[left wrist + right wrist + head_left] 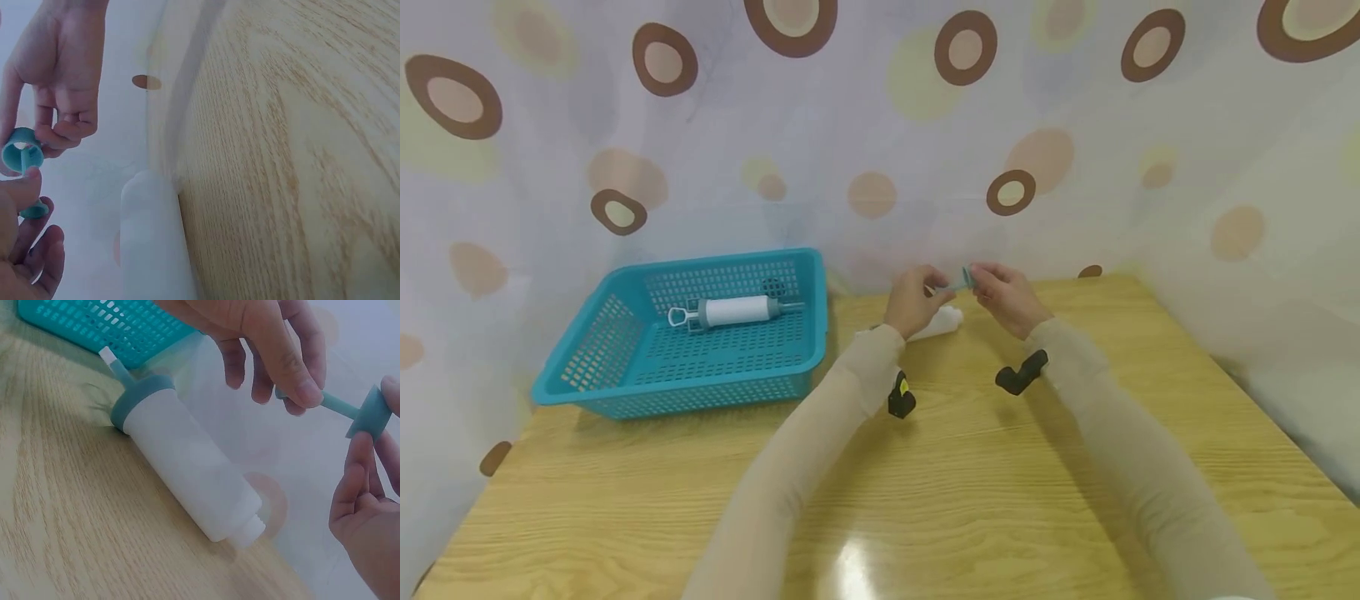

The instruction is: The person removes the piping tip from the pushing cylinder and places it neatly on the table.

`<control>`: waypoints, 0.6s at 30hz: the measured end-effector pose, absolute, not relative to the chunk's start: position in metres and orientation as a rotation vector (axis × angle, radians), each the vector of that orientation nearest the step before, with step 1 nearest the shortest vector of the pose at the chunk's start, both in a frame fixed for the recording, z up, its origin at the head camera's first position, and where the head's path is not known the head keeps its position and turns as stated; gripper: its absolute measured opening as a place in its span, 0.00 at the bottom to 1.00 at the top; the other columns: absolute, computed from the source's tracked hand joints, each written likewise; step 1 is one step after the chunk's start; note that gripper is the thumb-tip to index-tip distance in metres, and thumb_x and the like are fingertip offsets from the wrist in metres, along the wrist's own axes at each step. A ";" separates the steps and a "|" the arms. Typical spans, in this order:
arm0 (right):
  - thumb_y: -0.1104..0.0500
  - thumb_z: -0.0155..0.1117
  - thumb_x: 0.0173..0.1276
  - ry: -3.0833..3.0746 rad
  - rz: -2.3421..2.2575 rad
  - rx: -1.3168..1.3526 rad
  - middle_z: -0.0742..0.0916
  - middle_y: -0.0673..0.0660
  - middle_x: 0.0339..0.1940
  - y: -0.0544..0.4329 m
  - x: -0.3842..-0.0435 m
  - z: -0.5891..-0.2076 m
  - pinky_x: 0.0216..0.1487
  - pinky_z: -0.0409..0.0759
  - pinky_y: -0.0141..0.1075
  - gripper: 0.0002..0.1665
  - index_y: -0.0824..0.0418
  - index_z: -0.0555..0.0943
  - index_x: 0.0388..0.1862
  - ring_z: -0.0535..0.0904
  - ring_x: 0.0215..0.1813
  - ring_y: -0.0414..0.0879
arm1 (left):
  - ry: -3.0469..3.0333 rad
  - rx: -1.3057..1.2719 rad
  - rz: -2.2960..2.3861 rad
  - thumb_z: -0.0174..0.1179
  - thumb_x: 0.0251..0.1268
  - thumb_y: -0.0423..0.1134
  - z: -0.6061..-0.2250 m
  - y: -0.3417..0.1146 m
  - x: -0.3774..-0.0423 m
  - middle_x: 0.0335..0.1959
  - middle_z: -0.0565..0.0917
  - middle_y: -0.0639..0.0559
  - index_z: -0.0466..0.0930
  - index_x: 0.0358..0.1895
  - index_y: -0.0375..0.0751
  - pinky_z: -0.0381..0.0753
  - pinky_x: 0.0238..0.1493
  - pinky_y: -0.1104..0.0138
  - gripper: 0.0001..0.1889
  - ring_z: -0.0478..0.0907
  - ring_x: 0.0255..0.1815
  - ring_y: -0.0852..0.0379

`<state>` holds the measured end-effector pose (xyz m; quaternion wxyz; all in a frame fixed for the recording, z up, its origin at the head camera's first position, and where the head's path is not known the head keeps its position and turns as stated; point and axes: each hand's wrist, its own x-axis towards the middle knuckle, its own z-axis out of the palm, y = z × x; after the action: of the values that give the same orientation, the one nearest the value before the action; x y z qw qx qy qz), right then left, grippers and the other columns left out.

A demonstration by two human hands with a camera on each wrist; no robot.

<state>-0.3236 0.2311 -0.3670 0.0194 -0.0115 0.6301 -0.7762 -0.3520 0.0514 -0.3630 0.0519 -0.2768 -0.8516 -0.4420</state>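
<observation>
Above the far part of the table, both hands hold one teal piece (pixel 370 412) with a thin stem and a wide round cap-like end. My left hand (pixel 913 300) pinches the stem between thumb and finger. At the wide end, my right hand (pixel 1003 296) grips the rim with its fingertips. The left wrist view looks into the hollow cap end (pixel 22 152). Below the hands lies a white cylinder (pixel 190 462) with a teal collar and rod at one end and a narrow threaded neck at the other.
A teal plastic basket (pixel 700 392) stands on the left of the wooden table (pixel 970 500). In it lies a white syringe-like tube (pixel 737 311) with a ring handle and thin nozzle. Behind the table hangs a patterned cloth (pixel 865 125).
</observation>
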 end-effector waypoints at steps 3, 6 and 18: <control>0.51 0.56 0.72 2.045 -2.364 0.008 0.76 0.44 0.36 0.233 -0.325 -0.367 0.45 0.72 0.23 0.22 0.63 0.69 0.58 0.69 0.41 0.37 | -2.623 -0.848 -1.283 0.64 0.63 0.38 -0.364 0.055 -0.354 0.43 0.86 0.46 0.82 0.44 0.35 0.80 0.40 0.71 0.11 0.81 0.39 0.54; 0.51 0.56 0.73 2.146 -2.311 0.053 0.74 0.45 0.37 0.238 -0.325 -0.367 0.45 0.71 0.22 0.32 0.69 0.63 0.67 0.67 0.41 0.37 | -2.642 -0.870 -1.153 0.64 0.63 0.39 -0.365 0.059 -0.356 0.43 0.87 0.49 0.84 0.43 0.38 0.80 0.43 0.70 0.10 0.82 0.41 0.56; 0.48 0.58 0.71 2.427 -2.093 0.134 0.76 0.43 0.43 0.261 -0.323 -0.372 0.47 0.72 0.23 0.34 0.68 0.66 0.67 0.68 0.43 0.37 | -2.671 -0.826 -0.803 0.66 0.62 0.46 -0.377 0.073 -0.359 0.40 0.88 0.56 0.86 0.39 0.46 0.76 0.52 0.65 0.09 0.82 0.42 0.60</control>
<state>-0.3229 0.2612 -0.3721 -0.0328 0.0416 0.7562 -0.6522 -0.3589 0.0732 -0.3774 0.1160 -0.2821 -0.9121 -0.2741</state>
